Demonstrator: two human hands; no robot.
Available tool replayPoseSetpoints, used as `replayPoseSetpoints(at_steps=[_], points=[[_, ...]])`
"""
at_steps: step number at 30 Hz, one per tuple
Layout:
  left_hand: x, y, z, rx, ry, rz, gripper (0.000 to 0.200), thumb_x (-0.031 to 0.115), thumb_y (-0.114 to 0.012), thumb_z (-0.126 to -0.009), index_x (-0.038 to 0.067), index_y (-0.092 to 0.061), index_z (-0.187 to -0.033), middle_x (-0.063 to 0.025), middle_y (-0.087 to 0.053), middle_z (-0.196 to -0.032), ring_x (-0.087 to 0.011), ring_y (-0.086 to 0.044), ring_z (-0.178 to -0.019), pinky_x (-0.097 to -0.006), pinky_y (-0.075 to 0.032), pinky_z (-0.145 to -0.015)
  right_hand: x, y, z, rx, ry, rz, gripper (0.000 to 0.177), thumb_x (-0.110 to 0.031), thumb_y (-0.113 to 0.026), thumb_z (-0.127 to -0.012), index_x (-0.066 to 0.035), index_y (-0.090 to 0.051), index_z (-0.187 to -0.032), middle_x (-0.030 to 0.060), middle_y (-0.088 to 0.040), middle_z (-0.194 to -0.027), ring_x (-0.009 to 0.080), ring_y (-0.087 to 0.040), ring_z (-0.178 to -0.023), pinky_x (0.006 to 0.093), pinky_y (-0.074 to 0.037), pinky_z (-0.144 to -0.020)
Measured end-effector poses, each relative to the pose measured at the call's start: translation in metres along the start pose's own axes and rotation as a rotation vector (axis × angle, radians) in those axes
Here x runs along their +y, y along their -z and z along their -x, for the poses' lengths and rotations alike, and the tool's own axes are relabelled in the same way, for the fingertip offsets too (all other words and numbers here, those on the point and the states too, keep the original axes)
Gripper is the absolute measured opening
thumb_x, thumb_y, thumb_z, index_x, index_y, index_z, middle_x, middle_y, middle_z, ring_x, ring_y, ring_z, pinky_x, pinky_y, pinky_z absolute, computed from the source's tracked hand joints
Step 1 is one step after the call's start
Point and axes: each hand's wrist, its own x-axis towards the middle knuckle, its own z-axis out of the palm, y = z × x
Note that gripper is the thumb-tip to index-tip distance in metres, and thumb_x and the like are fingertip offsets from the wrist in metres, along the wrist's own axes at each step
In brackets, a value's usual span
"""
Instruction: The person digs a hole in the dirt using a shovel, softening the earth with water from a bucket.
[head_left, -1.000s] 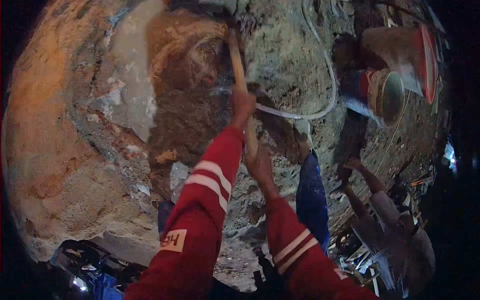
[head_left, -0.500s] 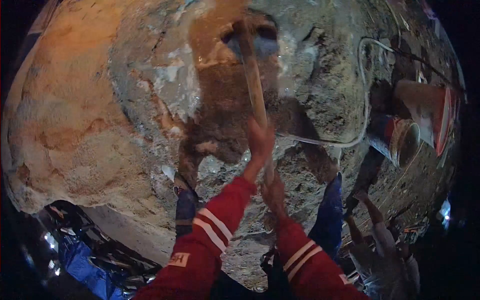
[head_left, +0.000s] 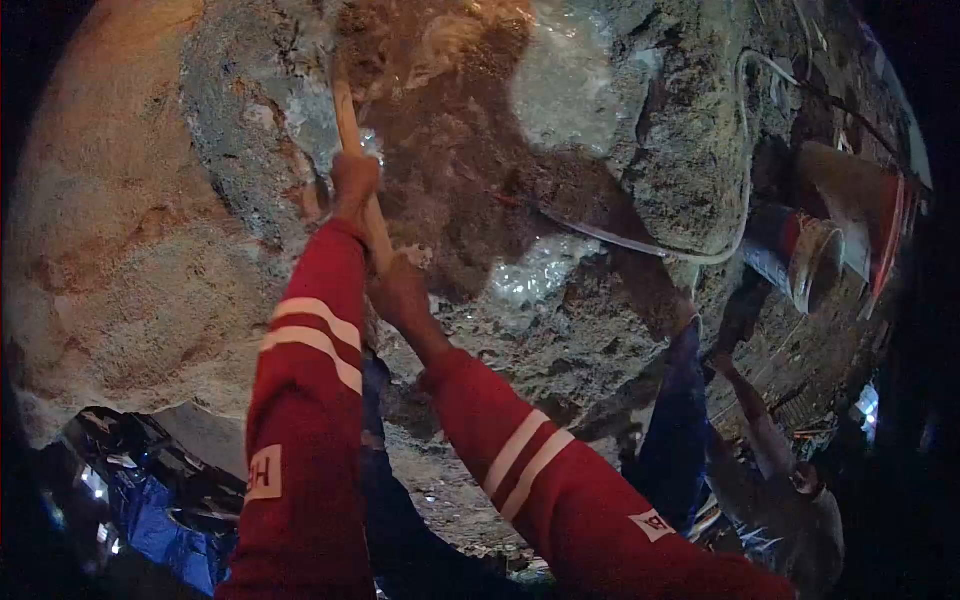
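My left hand (head_left: 355, 182) is wrapped round the wooden handle of a hoe (head_left: 378, 235), fairly high on the shaft. Lower down, my right hand (head_left: 405, 300) is closed on the same handle. The shaft slants up and to the left, its far end meeting wet mortar-like mud beside a sand heap (head_left: 130, 250). The blade cannot be made out there. Brown wet mud (head_left: 450, 190) spreads to the right of the handle, with shiny puddles (head_left: 540, 270) of water on it.
A pale hose (head_left: 690, 258) curves over the ground on the right. Near it lie a tipped bucket (head_left: 815, 265) and a larger red-rimmed container (head_left: 850, 200). Another person (head_left: 785, 500) is at lower right. Blue sheeting (head_left: 165, 530) lies at lower left.
Both hands and the hoe have swung left and down from the middle. The hoe's dark head, visible before near the top centre, no longer shows clearly.
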Motion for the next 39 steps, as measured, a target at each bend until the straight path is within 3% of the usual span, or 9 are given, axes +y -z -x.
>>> replayPoseSetpoints(at_steps=[2, 10, 12, 13, 19, 22, 33, 37, 39], points=[[-0.017, -0.031, 0.024, -0.259, 0.087, 0.146, 0.043, 0.021, -0.060, -0.065, -0.007, -0.052, -0.098, -0.0247, -0.058, -0.091, -0.0369, -0.058, -0.091, -0.0417, -0.045, -0.077, 0.041, 0.017, 0.023, -0.057, 0.032, 0.122, 0.040, -0.018, -0.064, -0.069, 0.005, -0.046, -0.095, 0.0284, -0.057, -0.088, 0.0424, -0.057, -0.083, 0.0479, -0.047, -0.067], [-0.031, -0.061, 0.169, 0.170, 0.227, 0.462, 0.046, 0.018, -0.063, -0.070, -0.007, -0.048, -0.106, -0.0232, -0.057, -0.093, -0.0361, -0.057, -0.090, -0.0428, -0.044, -0.079, 0.095, 0.104, 0.106, -0.667, -0.289, 0.110, 0.044, -0.015, -0.057, -0.075, 0.006, -0.044, -0.112, 0.0267, -0.055, -0.101, 0.0391, -0.055, -0.094, 0.0488, -0.043, -0.083], [-0.075, -0.096, 0.178, -0.062, 0.142, 0.135, 0.043, 0.014, -0.062, -0.072, -0.008, -0.046, -0.106, -0.0201, -0.058, -0.085, -0.0323, -0.060, -0.078, -0.0406, -0.048, -0.068, 0.216, 0.110, 0.100, -0.334, 0.617, 0.636, 0.049, -0.020, -0.060, -0.076, 0.006, -0.045, -0.114, 0.0266, -0.052, -0.109, 0.0374, -0.052, -0.101, 0.0471, -0.042, -0.084], [-0.065, -0.088, 0.181, -0.070, 0.148, 0.132, 0.043, 0.014, -0.062, -0.072, -0.008, -0.046, -0.106, -0.0201, -0.058, -0.085, -0.0323, -0.060, -0.078, -0.0406, -0.048, -0.068, 0.220, 0.142, 0.079, -0.118, -0.059, 0.400, 0.054, -0.020, -0.061, -0.075, 0.006, -0.043, -0.118, 0.0264, -0.048, -0.114, 0.0383, -0.048, -0.105, 0.0452, -0.041, -0.087], [-0.029, -0.025, 0.147, -0.329, 0.396, 0.349, 0.027, 0.018, -0.056, -0.077, -0.004, -0.055, -0.093, -0.0139, -0.059, -0.072, -0.0259, -0.060, -0.069, -0.0393, -0.047, -0.062, 0.299, 0.294, -0.056, 0.341, 0.448, 1.111, 0.047, -0.022, -0.055, -0.078, 0.000, -0.043, -0.118, 0.0211, -0.055, -0.101, 0.0359, -0.054, -0.094, 0.0484, -0.043, -0.078], [-0.031, -0.026, 0.126, -0.245, 0.291, 0.313, 0.023, 0.018, -0.058, -0.077, -0.005, -0.056, -0.072, -0.0091, -0.056, -0.060, -0.0187, -0.056, -0.050, -0.0329, -0.044, -0.046, 0.372, 0.315, -0.093, -0.109, 0.282, 1.149, 0.046, -0.026, -0.054, -0.080, -0.005, -0.043, -0.120, 0.0187, -0.058, -0.094, 0.0368, -0.057, -0.085, 0.0480, -0.045, -0.072], [-0.104, -0.061, 0.063, -0.299, 0.093, 0.058, 0.042, 0.034, -0.055, -0.082, -0.006, -0.058, -0.072, -0.0120, -0.057, -0.059, -0.0258, -0.057, -0.056, -0.0380, -0.044, -0.052, 0.300, 0.481, 0.026, 0.066, 0.028, 0.334, 0.033, -0.019, -0.052, -0.084, -0.008, -0.050, -0.115, 0.0160, -0.054, -0.110, 0.0353, -0.055, -0.094, 0.0433, -0.044, -0.074], [-0.128, -0.069, 0.047, -0.253, 0.166, 0.109, 0.046, 0.039, -0.055, -0.081, -0.007, -0.059, -0.075, -0.0147, -0.059, -0.064, -0.0298, -0.059, -0.061, -0.0386, -0.045, -0.055, 0.329, 0.550, 0.039, 0.170, 0.577, 0.906, 0.031, -0.019, -0.050, -0.085, -0.006, -0.050, -0.113, 0.0148, -0.054, -0.108, 0.0347, -0.052, -0.098, 0.0447, -0.041, -0.083], [-0.154, -0.076, 0.032, -0.356, -0.128, -0.051, 0.049, 0.041, -0.055, -0.079, -0.007, -0.059, -0.079, -0.0157, -0.060, -0.069, -0.0303, -0.059, -0.065, -0.0397, -0.045, -0.058, 0.353, 0.569, 0.024, 0.108, 0.218, 0.767, 0.038, -0.023, -0.058, -0.082, -0.006, -0.051, -0.115, 0.0145, -0.050, -0.117, 0.0325, -0.048, -0.109, 0.0412, -0.040, -0.089]])
